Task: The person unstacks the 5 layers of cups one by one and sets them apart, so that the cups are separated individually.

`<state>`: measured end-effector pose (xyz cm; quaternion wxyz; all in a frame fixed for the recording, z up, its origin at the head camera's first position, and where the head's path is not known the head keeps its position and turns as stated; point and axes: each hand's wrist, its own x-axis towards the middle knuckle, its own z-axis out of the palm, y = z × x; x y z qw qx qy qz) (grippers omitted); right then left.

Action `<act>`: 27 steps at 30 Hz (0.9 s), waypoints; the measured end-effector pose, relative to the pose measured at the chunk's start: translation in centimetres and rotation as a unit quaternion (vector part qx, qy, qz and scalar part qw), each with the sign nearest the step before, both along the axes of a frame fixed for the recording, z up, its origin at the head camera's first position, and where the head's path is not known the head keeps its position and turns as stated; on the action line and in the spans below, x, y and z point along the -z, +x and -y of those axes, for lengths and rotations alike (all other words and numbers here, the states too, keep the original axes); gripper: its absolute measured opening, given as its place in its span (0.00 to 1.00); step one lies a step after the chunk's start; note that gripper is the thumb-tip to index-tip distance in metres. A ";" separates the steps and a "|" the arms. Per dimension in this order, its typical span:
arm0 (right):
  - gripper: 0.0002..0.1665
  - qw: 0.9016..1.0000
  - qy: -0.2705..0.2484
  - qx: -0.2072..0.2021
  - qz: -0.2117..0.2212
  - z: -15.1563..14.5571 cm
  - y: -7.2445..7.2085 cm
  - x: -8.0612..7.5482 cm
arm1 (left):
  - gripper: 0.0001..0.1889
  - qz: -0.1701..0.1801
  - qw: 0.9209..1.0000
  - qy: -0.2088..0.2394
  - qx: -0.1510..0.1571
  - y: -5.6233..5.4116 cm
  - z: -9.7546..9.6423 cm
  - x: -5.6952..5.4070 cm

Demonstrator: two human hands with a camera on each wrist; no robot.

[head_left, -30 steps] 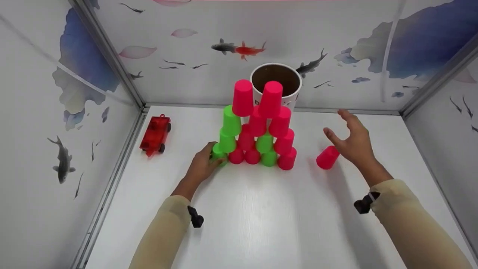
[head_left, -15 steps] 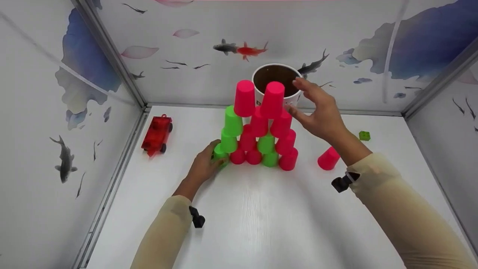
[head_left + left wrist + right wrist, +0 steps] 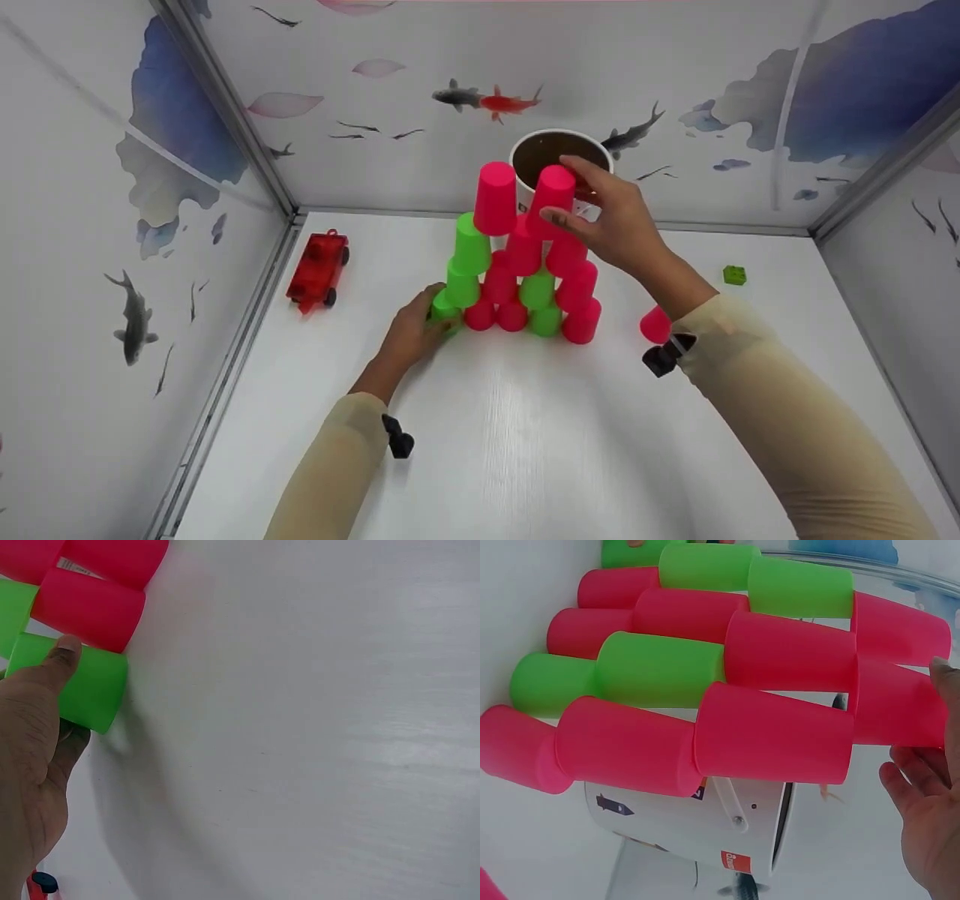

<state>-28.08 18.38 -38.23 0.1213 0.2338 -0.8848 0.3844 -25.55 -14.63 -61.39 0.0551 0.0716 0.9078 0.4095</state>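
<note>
Three printed walls [image 3: 405, 172] edge a white table [image 3: 495, 450]; left hand [image 3: 411, 331] grips green cup [image 3: 96, 690], right hand [image 3: 621, 217] pink cup [image 3: 553, 191]

We find diffuse, fairly bright light in the head view: a pale sheen [image 3: 499, 390] marks the table [image 3: 465, 480], and soft shadow [image 3: 637, 450] lies beside the right sleeve [image 3: 787, 405]. In the greyer left wrist view, we note a blurred shade [image 3: 154, 772] near the left hand [image 3: 34, 765]; in the right, a rail [image 3: 900, 576] bows.

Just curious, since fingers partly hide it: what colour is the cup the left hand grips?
Green; the cup shows best in the left wrist view.
</note>
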 end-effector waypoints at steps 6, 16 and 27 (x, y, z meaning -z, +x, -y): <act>0.45 1.000 -0.010 0.003 -0.005 -0.2 0.1 -0.3 | 0.36 -0.001 1.000 0.004 -0.004 0.0 0.0 0.0; 0.43 0.999 -0.003 0.031 -0.038 -2.8 0.3 -1.0 | 0.38 0.002 1.000 -0.001 -0.001 0.0 0.2 0.0; 0.43 0.995 -0.003 0.094 -0.036 -8.1 1.5 -1.0 | 0.39 0.003 1.000 -0.010 0.001 -0.1 0.0 0.0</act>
